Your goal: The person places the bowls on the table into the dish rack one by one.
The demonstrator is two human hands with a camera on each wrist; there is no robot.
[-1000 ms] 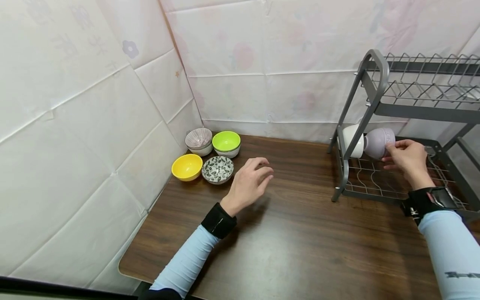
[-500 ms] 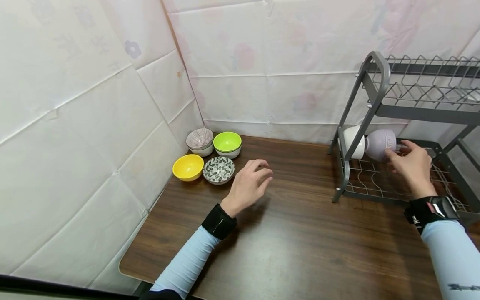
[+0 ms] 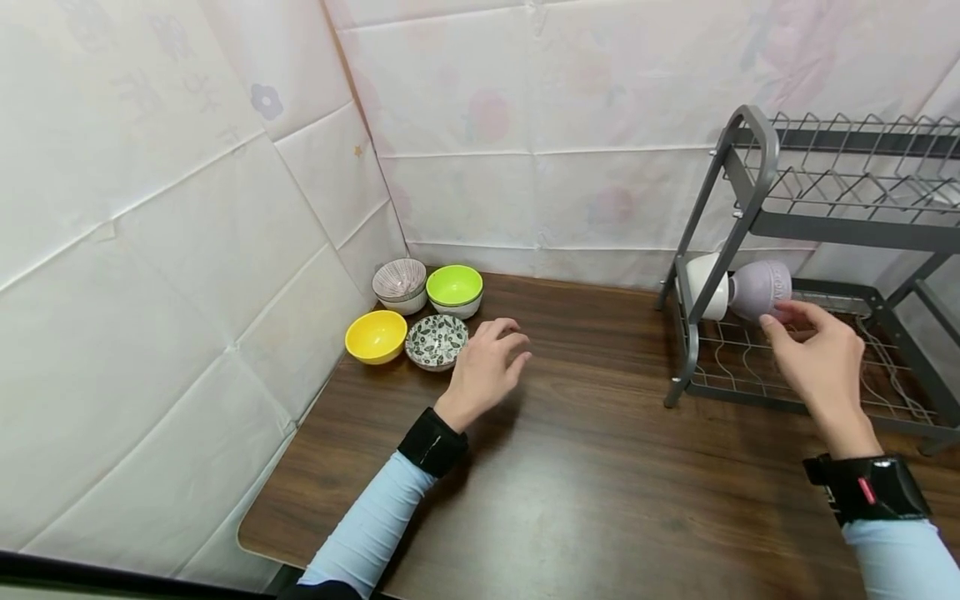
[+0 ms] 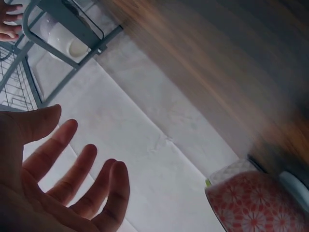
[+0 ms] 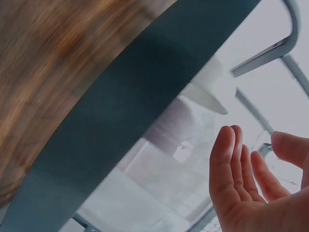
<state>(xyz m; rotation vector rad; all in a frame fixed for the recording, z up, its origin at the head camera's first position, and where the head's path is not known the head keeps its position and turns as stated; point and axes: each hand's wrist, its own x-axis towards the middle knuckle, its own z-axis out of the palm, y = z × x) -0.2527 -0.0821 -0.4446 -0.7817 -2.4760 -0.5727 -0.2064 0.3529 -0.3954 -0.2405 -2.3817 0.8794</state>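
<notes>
On the dish rack's lower tier, a lavender bowl [image 3: 761, 285] lies on its side against a white bowl [image 3: 703, 287]. My right hand [image 3: 821, 362] is in front of the lavender bowl, fingers loosely bent. In the right wrist view that hand [image 5: 251, 186] holds nothing and its fingertips stand apart from the lavender bowl [image 5: 171, 128]. My left hand [image 3: 480, 371] hovers over the table beside a leaf-patterned bowl [image 3: 435, 340], partly overlapping its edge. Loosely curled and holding nothing, the left hand [image 4: 77, 179] also shows in the left wrist view.
The grey two-tier dish rack [image 3: 847, 223] stands at the table's right. In the back left corner are a yellow bowl [image 3: 375, 337], a green bowl [image 3: 454, 284] stacked on another, and striped bowls [image 3: 400, 277]. White cloth [image 3: 465, 100] hangs behind the wooden table [image 3: 585, 467].
My right hand has let go of the lavender bowl and drawn back toward me; the bowl stays against the white one. My left hand has shifted slightly left.
</notes>
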